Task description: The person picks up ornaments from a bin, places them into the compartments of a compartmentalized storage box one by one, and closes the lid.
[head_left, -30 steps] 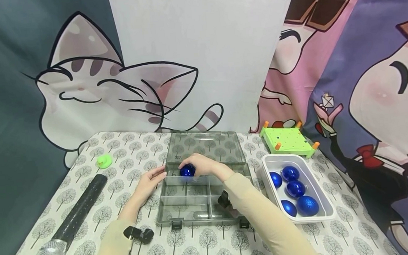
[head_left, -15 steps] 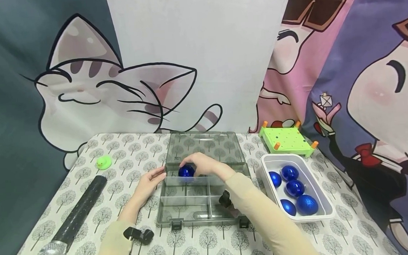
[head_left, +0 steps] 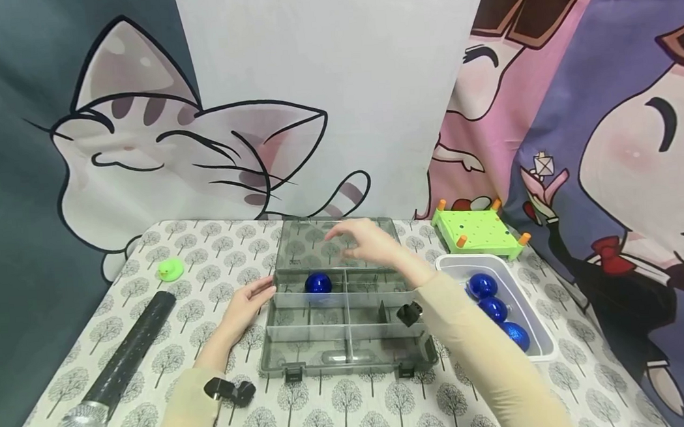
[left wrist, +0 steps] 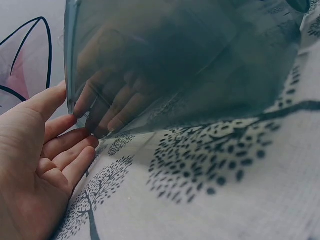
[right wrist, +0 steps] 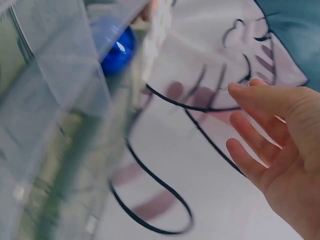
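Observation:
A smoky, see-through compartment box (head_left: 310,371) lies on the table, its lid laid back. In its back left compartment sits a shiny blue ball (head_left: 318,283), also visible in the right wrist view as a blue ball (right wrist: 118,50). My right hand (head_left: 367,241) hovers above the lid area, right of the ball, with nothing in its relaxed fingers. My left hand (head_left: 248,309) touches the box's left wall with its fingertips; in the left wrist view the left hand (left wrist: 45,160) lies against the see-through side.
On the right, a white tub (head_left: 546,331) holds several blue balls (head_left: 492,309), partly hidden by my right sleeve. Behind it sits a green pegged toy stand (head_left: 477,231). On the left lie a microphone (head_left: 122,364) and a green rubber duck (head_left: 171,269).
My right hand has let go of the blue ball and moved up and to the right. The ball stays in the back left compartment. My left hand keeps its place at the box.

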Demonstrator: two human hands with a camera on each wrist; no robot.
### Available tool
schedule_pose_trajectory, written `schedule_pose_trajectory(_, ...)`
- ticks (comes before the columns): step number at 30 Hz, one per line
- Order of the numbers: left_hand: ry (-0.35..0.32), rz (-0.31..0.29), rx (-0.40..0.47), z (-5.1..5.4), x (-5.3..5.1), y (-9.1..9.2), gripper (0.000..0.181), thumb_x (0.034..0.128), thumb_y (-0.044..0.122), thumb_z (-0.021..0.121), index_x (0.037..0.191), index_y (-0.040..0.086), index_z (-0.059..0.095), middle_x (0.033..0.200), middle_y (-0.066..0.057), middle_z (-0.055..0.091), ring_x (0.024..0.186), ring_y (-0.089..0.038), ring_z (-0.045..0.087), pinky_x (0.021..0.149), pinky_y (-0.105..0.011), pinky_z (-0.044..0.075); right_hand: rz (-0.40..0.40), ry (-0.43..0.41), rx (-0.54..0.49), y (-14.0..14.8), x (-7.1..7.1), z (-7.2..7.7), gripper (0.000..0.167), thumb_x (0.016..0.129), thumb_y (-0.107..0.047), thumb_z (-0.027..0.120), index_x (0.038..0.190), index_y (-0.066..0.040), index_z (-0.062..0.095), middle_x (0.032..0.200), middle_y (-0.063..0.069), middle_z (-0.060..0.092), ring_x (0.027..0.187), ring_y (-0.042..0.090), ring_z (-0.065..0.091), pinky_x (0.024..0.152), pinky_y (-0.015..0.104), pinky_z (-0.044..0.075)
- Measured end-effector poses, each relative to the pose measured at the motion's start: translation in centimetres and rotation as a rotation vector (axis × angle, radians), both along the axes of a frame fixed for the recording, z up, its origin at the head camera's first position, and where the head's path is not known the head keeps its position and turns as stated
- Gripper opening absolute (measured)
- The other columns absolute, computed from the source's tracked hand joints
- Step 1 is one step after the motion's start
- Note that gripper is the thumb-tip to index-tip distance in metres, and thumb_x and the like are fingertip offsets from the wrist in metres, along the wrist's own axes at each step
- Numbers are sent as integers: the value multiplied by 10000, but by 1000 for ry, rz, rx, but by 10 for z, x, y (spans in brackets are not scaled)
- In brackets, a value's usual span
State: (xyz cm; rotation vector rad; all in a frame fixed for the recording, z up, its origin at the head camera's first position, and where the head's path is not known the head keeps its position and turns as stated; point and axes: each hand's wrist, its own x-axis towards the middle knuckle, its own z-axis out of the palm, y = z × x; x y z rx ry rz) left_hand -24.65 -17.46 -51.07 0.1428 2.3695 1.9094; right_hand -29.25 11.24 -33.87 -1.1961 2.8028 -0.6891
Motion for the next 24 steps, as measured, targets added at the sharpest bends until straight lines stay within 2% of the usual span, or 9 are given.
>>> schedule_pose_trajectory(5, 5, 11, -2, -1, -1, -1, 554, 974, 256, 610, 1425, -22, 452, 1454, -231, 476, 1323, -366, 496, 1087, -299, 437, -21, 118, -69, 31, 10, 31, 345, 820, 2, 731, 1158, -40, 679, 1175, 109, 704, 1124, 278, 646, 1020, 424, 519)
schedule_pose_trajectory(8, 10, 5, 0, -1, -2, -1, 555, 973, 250, 610, 1425, -28, 448, 1456, -235, 470, 1324, -366, 495, 1075, -263, 440, -51, 182, -106, 55, 15, 42, 314, 821, 17, 729, 1128, -29, 687, 1136, 121, 713, 1083, 294, 656, 957, 454, 551)
schedule_pose_trajectory(10, 10, -2, 5, -1, -2, 0, 558, 974, 244, 608, 1427, -34, 440, 1460, -238, 463, 1327, -370, 491, 1082, -279, 435, -79, 207, -127, 72, 18, 44, 296, 820, 27, 725, 1110, -23, 690, 1115, 130, 715, 1057, 304, 658, 906, 465, 569)
schedule_pose_trajectory(14, -2, -10, 17, 0, -1, 0, 557, 980, 238, 601, 1432, -40, 431, 1463, -247, 455, 1336, -378, 478, 1112, -356, 410, -144, 240, -152, 105, 20, 41, 278, 809, 51, 722, 1079, -8, 694, 1070, 153, 720, 966, 306, 668, 832, 465, 587)
schedule_pose_trajectory(18, -9, -12, 27, 3, 0, 1, 548, 986, 221, 591, 1439, -37, 423, 1471, -248, 445, 1346, -381, 465, 1126, -397, 388, -236, 250, -150, 137, 19, 32, 255, 807, 35, 737, 1054, -9, 700, 1019, 164, 724, 921, 311, 676, 816, 479, 593)
schedule_pose_trajectory(24, -6, -13, 24, 4, 1, 2, 552, 989, 207, 585, 1446, -45, 404, 1479, -254, 428, 1346, -390, 462, 1126, -414, 388, -393, 159, -138, 175, 22, 17, 226, 846, -5, 714, 1066, 30, 677, 1028, 226, 706, 960, 382, 670, 831, 526, 584)
